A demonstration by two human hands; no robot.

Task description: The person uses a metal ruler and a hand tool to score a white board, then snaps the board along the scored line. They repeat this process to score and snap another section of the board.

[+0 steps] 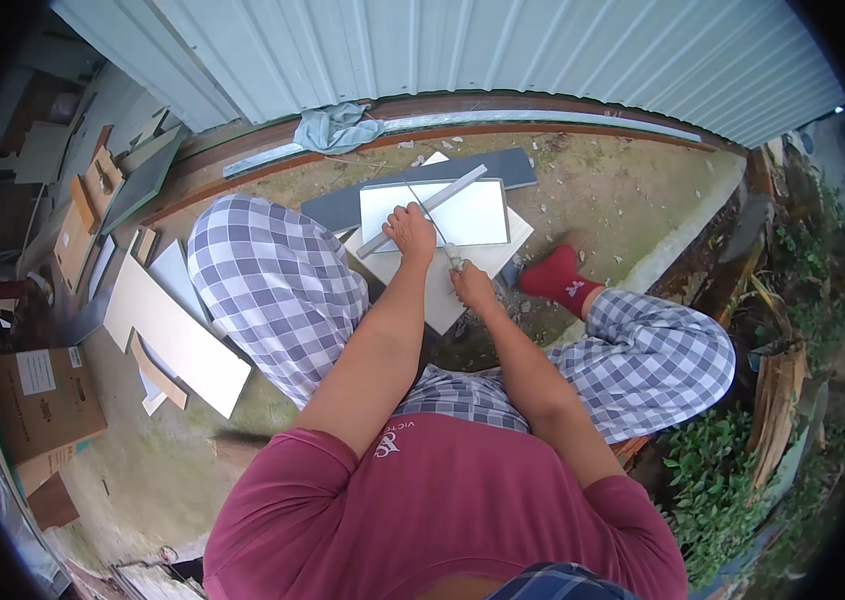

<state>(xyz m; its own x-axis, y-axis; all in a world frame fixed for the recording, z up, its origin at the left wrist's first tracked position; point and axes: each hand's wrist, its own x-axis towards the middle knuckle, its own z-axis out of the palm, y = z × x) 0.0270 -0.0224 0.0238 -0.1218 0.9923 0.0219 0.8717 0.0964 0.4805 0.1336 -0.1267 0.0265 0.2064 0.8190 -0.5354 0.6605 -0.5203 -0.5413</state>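
A grey metal strip (455,187) lies slantwise across a white rectangular panel (483,222). My left hand (410,230) presses on the strip with its fingers bent, near the strip's lower part. In my right hand (471,283) is the pale handle of a thin dark tool (425,208), whose narrow length crosses the strip beside my left fingers. Beneath the white panel are a pale board (440,295) and a long dark grey board (516,167).
Loose boards (183,335) lie at the left, with a cardboard box (46,403) beyond them. A corrugated metal wall (483,45) rises ahead, and a cloth (336,128) rests on the ledge below it. Plants (708,485) grow at the right.
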